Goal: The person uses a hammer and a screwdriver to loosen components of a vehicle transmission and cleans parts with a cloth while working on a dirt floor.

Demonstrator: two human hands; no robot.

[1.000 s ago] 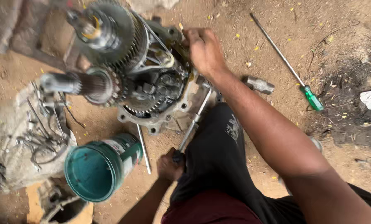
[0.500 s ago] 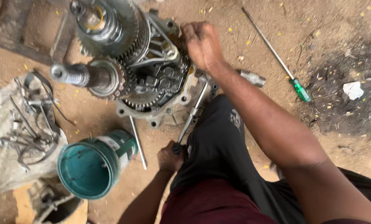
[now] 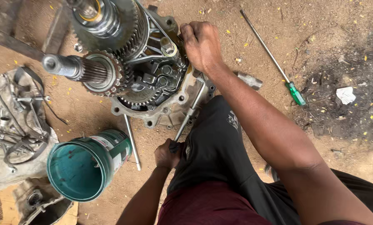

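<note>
While the left hand (image 3: 167, 153) grips a screwdriver (image 3: 189, 113) wedged under the gearbox (image 3: 153, 83), the right hand (image 3: 202, 45) clutches its rim.

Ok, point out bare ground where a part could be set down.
Bare dirt lies between the green-handled screwdriver and the right hand, and between the gearbox and the rag of parts. It is crowded around the green can and left hand.

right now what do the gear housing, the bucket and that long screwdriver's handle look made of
Housing: cast metal, probably aluminium, dull grey and grimy. Bucket: likely plastic, smooth teal, thin rim. Screwdriver handle: translucent green plastic, it seems, on a bare steel shaft.
</note>
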